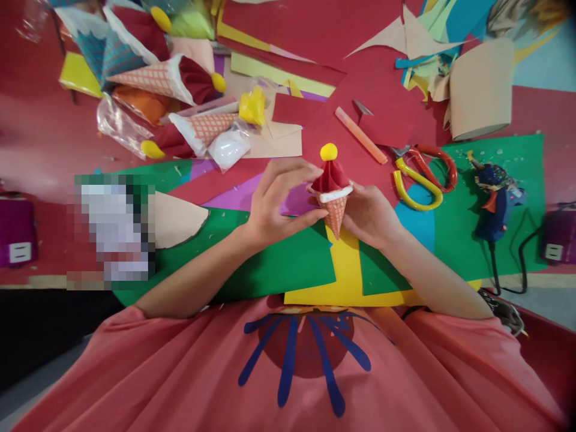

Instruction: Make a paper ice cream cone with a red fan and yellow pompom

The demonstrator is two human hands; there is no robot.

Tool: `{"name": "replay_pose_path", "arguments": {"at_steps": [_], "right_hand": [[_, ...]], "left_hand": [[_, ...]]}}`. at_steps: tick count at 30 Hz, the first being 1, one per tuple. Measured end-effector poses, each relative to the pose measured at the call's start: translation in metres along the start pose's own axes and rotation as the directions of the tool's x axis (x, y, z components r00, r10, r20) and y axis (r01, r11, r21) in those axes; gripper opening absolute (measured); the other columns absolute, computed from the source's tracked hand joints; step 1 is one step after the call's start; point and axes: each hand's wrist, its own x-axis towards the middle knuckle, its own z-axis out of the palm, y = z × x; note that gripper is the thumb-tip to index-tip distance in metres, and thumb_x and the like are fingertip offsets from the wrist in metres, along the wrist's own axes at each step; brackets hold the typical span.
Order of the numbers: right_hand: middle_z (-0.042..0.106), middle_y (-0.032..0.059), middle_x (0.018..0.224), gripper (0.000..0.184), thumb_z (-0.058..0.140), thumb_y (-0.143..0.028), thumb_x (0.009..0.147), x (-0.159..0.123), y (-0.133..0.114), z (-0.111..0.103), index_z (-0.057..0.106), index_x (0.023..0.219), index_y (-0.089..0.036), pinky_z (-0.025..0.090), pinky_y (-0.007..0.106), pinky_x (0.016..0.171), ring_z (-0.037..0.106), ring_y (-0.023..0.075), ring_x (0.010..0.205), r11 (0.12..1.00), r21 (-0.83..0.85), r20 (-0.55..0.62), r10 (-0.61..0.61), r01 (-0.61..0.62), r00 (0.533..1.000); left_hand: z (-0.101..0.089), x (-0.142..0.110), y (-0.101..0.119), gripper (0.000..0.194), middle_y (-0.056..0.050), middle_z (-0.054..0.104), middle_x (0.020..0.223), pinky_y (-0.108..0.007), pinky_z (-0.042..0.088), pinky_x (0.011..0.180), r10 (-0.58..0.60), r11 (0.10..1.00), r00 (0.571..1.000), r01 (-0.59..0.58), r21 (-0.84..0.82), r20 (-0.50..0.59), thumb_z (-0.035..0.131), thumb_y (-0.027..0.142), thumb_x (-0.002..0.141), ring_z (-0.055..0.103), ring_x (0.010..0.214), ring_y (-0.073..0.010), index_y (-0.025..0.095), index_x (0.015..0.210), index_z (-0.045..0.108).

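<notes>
Between my two hands a small paper ice cream cone (335,210) stands upright, its tip pointing down. It has a tan, reddish-checked body, a white rim, a pleated dark red top and a yellow ball. My left hand (274,201) curves round its left side, thumb at the white rim and fingers near the red folds. At the right side, my right hand (371,213) grips the cone by its edge, with the fingers partly hidden behind it. Beneath lie green sheets (270,258) and a yellow sheet (348,264).
Several similar cones (153,81) lie at the upper left with small bags. Scissors (420,174) and an orange stick (361,135) lie beyond my right hand. A blue glue gun (492,210) with a cord is at the right, near a beige paper cup (481,90).
</notes>
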Motion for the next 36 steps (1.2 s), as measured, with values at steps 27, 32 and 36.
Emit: {"name": "replay_pose_path", "arguments": {"at_steps": [27,32,36], "right_hand": [[0.064,0.0013,0.091,0.024,0.067,-0.027,0.088,-0.016,-0.01,-0.015,0.071,0.111,-0.03,0.056,0.029,0.073,0.065,0.0134,0.082,-0.15,-0.826,0.477,-0.699,0.543,0.532],[0.067,0.0007,0.092,0.014,0.063,-0.032,0.091,-0.015,-0.01,-0.016,0.074,0.1,-0.028,0.056,0.031,0.073,0.066,0.0142,0.084,-0.065,-0.854,0.411,-0.692,0.516,0.593],[0.068,-0.0003,0.089,0.008,0.066,-0.031,0.089,-0.014,-0.01,-0.015,0.072,0.092,-0.027,0.056,0.031,0.075,0.066,0.0139,0.082,0.042,-0.83,0.373,-0.7,0.557,0.609]], "left_hand": [[0.008,0.01,0.014,0.053,-0.001,0.066,0.098,-0.022,0.052,0.067,-0.727,0.172,0.396,0.896,-0.41,0.561,0.074,0.054,0.072,0.066,0.085,-0.015,0.02,0.107,0.053],[0.007,0.01,0.013,0.056,0.001,0.063,0.089,-0.02,0.048,0.063,-0.689,0.128,0.352,0.919,-0.373,0.634,0.073,0.056,0.071,0.063,0.077,-0.0115,0.021,0.108,0.051],[0.007,0.01,0.014,0.053,0.003,0.059,0.085,-0.019,0.045,0.062,-0.704,0.124,0.338,0.924,-0.361,0.625,0.076,0.05,0.07,0.059,0.074,-0.0095,0.02,0.106,0.052]]}}
